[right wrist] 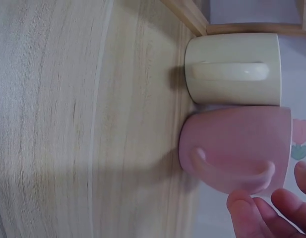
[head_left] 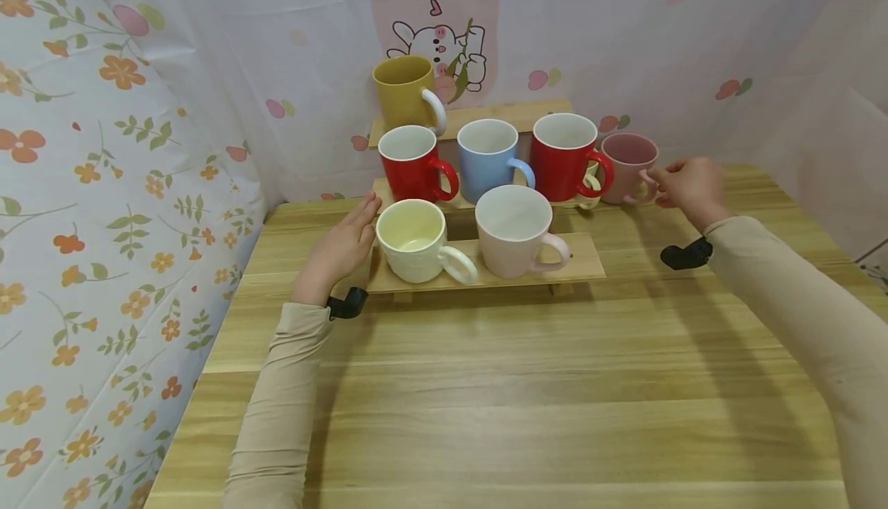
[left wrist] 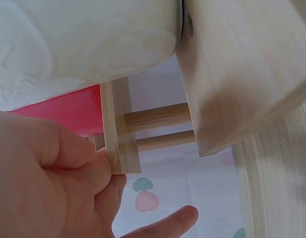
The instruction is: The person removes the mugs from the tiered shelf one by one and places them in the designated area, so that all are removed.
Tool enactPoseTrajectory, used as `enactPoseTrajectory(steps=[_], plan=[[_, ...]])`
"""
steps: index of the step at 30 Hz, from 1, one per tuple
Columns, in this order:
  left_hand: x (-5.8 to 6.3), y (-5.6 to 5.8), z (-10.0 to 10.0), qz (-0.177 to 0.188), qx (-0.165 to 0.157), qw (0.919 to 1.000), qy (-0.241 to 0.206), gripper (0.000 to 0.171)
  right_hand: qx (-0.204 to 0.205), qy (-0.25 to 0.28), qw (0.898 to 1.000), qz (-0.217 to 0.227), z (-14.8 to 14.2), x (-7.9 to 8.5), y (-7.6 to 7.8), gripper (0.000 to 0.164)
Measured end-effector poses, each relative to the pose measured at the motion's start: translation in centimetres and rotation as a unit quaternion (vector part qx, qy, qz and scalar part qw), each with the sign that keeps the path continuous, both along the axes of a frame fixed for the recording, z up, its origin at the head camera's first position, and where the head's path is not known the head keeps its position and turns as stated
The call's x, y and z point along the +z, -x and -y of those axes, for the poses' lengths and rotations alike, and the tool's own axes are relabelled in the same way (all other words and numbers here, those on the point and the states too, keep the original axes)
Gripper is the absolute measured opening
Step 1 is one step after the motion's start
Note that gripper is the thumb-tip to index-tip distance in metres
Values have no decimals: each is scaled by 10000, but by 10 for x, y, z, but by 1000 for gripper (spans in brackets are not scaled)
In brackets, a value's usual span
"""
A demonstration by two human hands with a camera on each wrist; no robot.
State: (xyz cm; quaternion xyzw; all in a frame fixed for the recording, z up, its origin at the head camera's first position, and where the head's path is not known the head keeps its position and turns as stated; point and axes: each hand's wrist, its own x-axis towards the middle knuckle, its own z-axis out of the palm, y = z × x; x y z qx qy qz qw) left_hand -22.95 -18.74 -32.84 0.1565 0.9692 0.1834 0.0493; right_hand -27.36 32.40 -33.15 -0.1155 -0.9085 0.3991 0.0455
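Note:
My left hand (head_left: 340,251) lies along the left end of the wooden stepped rack, fingers mostly straight. In the left wrist view, its fingers (left wrist: 105,171) touch the end of a shelf board (left wrist: 110,129). A pale yellow mug (head_left: 412,243) stands just right of that hand. My right hand (head_left: 694,189) is at the handle of a dusky pink mug (head_left: 627,166), which stands upright on the table right of the rack. In the right wrist view, the fingertips (right wrist: 239,201) meet the handle's outer side without wrapping it. A cream mug (right wrist: 232,69) stands against the pink one.
A light pink mug (head_left: 513,231) shares the front shelf. Behind stand a red mug (head_left: 409,166), a blue mug (head_left: 487,158) and another red mug (head_left: 563,158). A mustard mug (head_left: 404,92) is on the top shelf. Patterned cloth (head_left: 312,69) hangs behind the wooden table (head_left: 513,401).

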Motion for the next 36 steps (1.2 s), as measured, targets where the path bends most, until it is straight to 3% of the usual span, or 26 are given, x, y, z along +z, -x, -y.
enactPoseTrajectory(steps=[8, 16, 36], plan=[[1, -1, -1, 24, 6, 10000, -34, 52, 63, -170, 9998, 130, 1, 7, -4, 59], [1, -1, -1, 9, -19, 10000, -64, 52, 330, -126, 9994, 42, 3, 13, -7, 54], [0, -1, -1, -78, 4, 9999, -65, 52, 561, -125, 9981, 219, 14, 36, -4, 50]])
